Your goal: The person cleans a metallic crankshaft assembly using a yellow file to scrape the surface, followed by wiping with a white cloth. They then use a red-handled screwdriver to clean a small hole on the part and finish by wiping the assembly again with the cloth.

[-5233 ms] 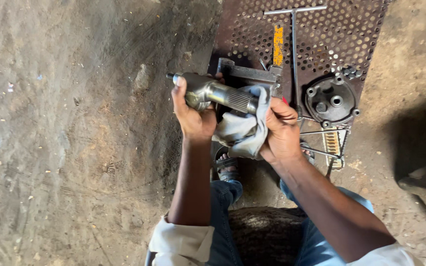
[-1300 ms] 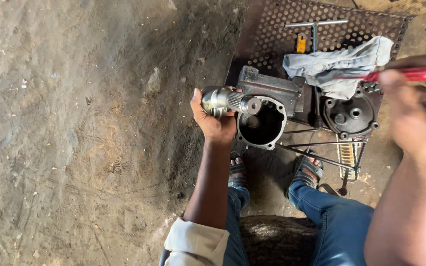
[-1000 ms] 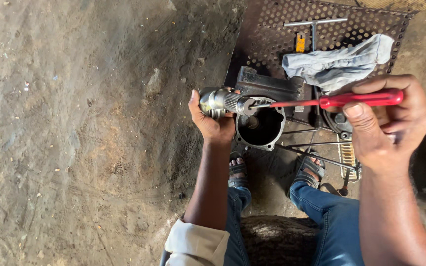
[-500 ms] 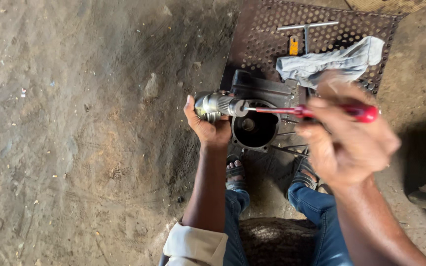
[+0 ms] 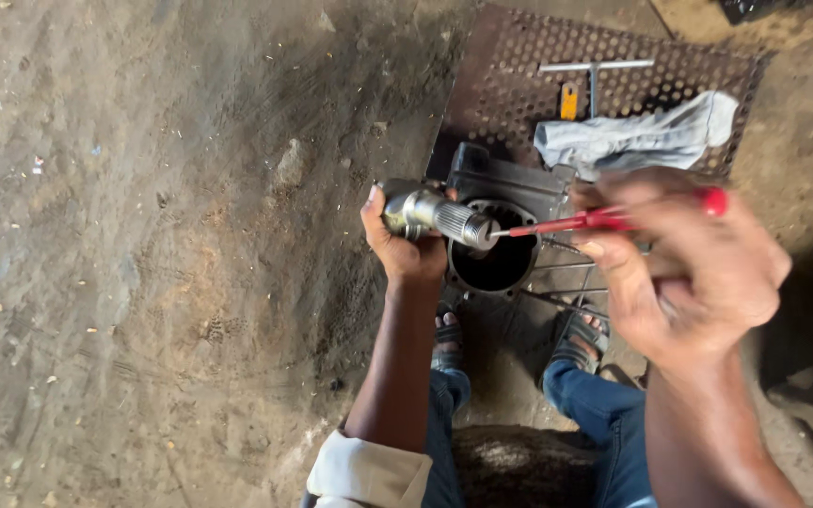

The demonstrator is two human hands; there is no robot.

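Steel glinted as the left hand (image 5: 406, 249) closed tight around a splined metal shaft (image 5: 439, 216). The right hand (image 5: 684, 273) pinched a red-handled screwdriver (image 5: 604, 220), its tip touching the shaft's end. Just beyond both grips sat a dark housing (image 5: 505, 226) and grey rag (image 5: 637, 136).

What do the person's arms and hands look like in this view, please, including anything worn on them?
Both hands are bare, without gloves: left hand, right hand. The left forearm is bare up to a light, cream-coloured sleeve rolled back near the elbow. The right forearm shows no sleeve in view.
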